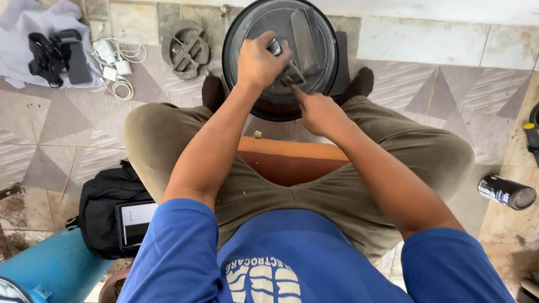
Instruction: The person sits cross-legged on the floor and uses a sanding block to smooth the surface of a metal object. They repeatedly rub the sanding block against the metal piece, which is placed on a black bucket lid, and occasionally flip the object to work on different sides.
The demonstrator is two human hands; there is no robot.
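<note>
- Patterned tiled floor;
- round black appliance stands on it;
- left of the appliance: grey ribbed disc, white cables;
- far right, nearer: black spray can.

My shirt is bright blue with white printing on the chest, and my trousers are a dull olive-khaki. The stool under me shows orange-brown. The round housing in front of me is black with grey metal parts at its middle. The floor tiles carry grey and beige triangles. To one side lie a black bag, white cables, a pale grey cloth and a black can.
</note>
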